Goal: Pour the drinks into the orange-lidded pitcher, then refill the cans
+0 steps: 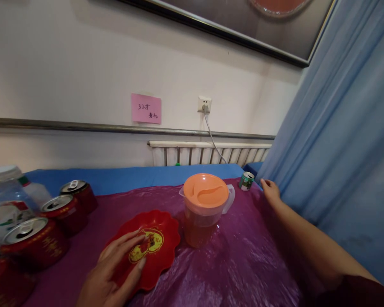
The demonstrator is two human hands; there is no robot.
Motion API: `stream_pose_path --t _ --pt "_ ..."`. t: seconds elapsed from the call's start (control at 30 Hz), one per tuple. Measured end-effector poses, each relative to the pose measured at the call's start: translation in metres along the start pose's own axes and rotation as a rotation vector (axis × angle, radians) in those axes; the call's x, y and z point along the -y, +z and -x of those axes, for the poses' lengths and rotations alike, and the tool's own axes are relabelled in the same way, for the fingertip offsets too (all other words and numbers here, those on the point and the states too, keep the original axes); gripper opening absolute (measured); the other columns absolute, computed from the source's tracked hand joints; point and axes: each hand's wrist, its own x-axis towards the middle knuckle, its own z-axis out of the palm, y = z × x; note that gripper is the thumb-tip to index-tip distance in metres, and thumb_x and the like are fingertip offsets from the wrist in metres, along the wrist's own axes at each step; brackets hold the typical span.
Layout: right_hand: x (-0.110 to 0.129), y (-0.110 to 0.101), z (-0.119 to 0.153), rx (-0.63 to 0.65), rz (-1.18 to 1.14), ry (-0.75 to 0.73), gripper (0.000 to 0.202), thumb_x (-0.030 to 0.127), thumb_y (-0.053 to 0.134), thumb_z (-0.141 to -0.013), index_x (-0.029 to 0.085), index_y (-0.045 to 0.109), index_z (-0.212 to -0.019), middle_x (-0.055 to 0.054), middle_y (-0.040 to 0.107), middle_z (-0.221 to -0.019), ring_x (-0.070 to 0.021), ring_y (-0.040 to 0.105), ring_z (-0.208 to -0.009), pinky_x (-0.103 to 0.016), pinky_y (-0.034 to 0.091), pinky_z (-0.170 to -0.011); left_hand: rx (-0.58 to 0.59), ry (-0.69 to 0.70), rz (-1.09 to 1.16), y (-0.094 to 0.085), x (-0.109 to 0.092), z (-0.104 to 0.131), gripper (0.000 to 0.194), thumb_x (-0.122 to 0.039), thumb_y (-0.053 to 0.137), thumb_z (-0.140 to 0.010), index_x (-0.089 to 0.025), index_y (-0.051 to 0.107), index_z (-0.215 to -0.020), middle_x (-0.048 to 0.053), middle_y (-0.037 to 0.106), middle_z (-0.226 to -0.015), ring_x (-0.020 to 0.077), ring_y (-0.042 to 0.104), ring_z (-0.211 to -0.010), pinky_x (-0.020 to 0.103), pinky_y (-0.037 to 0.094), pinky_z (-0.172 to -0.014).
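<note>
My left hand is open, its fingers stretched over a red plate with a scalloped rim and a yellow printed design. Part of the plate is hidden under the palm. Right of the plate stands a clear plastic pitcher holding a yellowish-brown liquid. An orange lid covers its top. My right hand is at the far right edge of the table, fingers drawn together by the blue curtain and the purple sheet. What its fingertips hold, if anything, cannot be made out. A small green can stands just left of them.
Several red drink cans line the left side, beside clear plastic bottles. A shiny purple plastic sheet covers the blue tabletop. Behind are a metal rail, a plugged-in cord and, rightward, a blue curtain.
</note>
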Motion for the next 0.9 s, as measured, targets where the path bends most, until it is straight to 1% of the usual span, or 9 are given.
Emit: stream_pose_path --t 0.13,0.27,0.33,0.47,0.53,0.57,0.73,0.83,0.9 --pt "0.007 -0.036 0.041 -0.098 -0.031 -0.057 0.037 0.039 0.064 -0.098 0.016 0.062 -0.127 -0.01 0.064 -0.127 -0.0245 0.065 -0.109 -0.047 0.055 -0.094 -0.066 0.017 0.004 0.001 -0.004 -0.003 0.034 -0.044 0.063 -0.09 -0.034 0.068 -0.122 0.006 0.074 -0.121 0.029 0.073 -0.109 0.045 0.064 -0.09" --pt "0.025 -0.06 0.137 0.043 -0.108 -0.252 0.032 0.04 0.059 -0.094 0.015 0.068 -0.112 -0.011 0.072 -0.11 -0.0263 0.067 -0.104 -0.047 0.052 -0.1 -0.172 0.005 0.04 -0.002 -0.009 -0.002 0.03 -0.039 0.062 -0.092 -0.029 0.069 -0.119 0.008 0.073 -0.12 0.0286 0.072 -0.11 0.046 0.061 -0.094" --pt "0.042 -0.068 0.203 0.224 -0.149 -0.401 0.024 0.039 0.062 -0.091 0.021 0.072 -0.104 -0.007 0.074 -0.111 -0.0235 0.067 -0.108 -0.04 0.051 -0.102 -0.219 -0.006 0.086 -0.005 -0.014 -0.002 0.027 -0.035 0.062 -0.093 -0.027 0.069 -0.118 0.009 0.072 -0.12 0.0272 0.07 -0.112 0.045 0.058 -0.098" --pt "0.093 -0.072 0.328 0.889 -0.061 -1.002 0.033 0.021 0.05 -0.101 0.028 0.063 -0.13 -0.004 0.07 -0.129 -0.0159 0.064 -0.12 -0.033 0.048 -0.105 -0.331 -0.019 0.168 -0.011 -0.026 -0.003 0.022 -0.027 0.063 -0.094 -0.024 0.07 -0.115 0.009 0.072 -0.118 0.0246 0.068 -0.114 0.046 0.052 -0.106" --pt "0.116 -0.062 0.375 1.174 -0.02 -1.215 0.032 0.029 0.055 -0.099 0.027 0.063 -0.13 -0.003 0.069 -0.132 -0.0165 0.064 -0.118 -0.033 0.047 -0.106 -0.422 0.006 0.194 -0.015 -0.031 -0.004 0.022 -0.024 0.063 -0.094 -0.022 0.069 -0.115 0.009 0.073 -0.114 0.0239 0.067 -0.113 0.047 0.051 -0.106" --pt "0.124 -0.055 0.393 1.252 -0.002 -1.291 0.033 0.035 0.055 -0.1 0.026 0.063 -0.13 -0.003 0.068 -0.135 -0.0176 0.064 -0.119 -0.033 0.047 -0.105 -0.467 0.026 0.204 -0.018 -0.033 -0.005 0.022 -0.022 0.064 -0.093 -0.022 0.069 -0.115 0.009 0.074 -0.111 0.0236 0.067 -0.113 0.047 0.051 -0.106" --pt "0.136 -0.015 0.449 1.397 0.174 -1.498 0.042 0.047 0.05 -0.101 0.02 0.06 -0.132 -0.007 0.063 -0.141 -0.0232 0.062 -0.118 -0.04 0.048 -0.103 -0.555 0.087 0.259 -0.037 -0.046 -0.003 0.023 -0.019 0.064 -0.091 -0.022 0.069 -0.114 0.006 0.076 -0.105 0.0233 0.066 -0.113 0.048 0.051 -0.106" --pt "0.127 -0.007 0.463 1.413 0.311 -1.505 0.037 0.044 0.057 -0.096 0.018 0.065 -0.12 -0.008 0.069 -0.129 -0.0251 0.064 -0.109 -0.041 0.05 -0.098 -0.564 0.07 0.309 -0.044 -0.053 -0.002 0.023 -0.018 0.064 -0.09 -0.021 0.069 -0.113 0.006 0.076 -0.105 0.0232 0.067 -0.114 0.046 0.05 -0.107" --pt "0.121 -0.01 0.466 1.427 0.344 -1.474 0.038 0.043 0.059 -0.094 0.018 0.064 -0.123 -0.008 0.068 -0.133 -0.0254 0.063 -0.113 -0.041 0.05 -0.1 -0.569 0.027 0.37 -0.046 -0.057 -0.003 0.024 -0.019 0.065 -0.09 -0.021 0.069 -0.113 0.006 0.076 -0.106 0.0229 0.068 -0.111 0.045 0.051 -0.106"
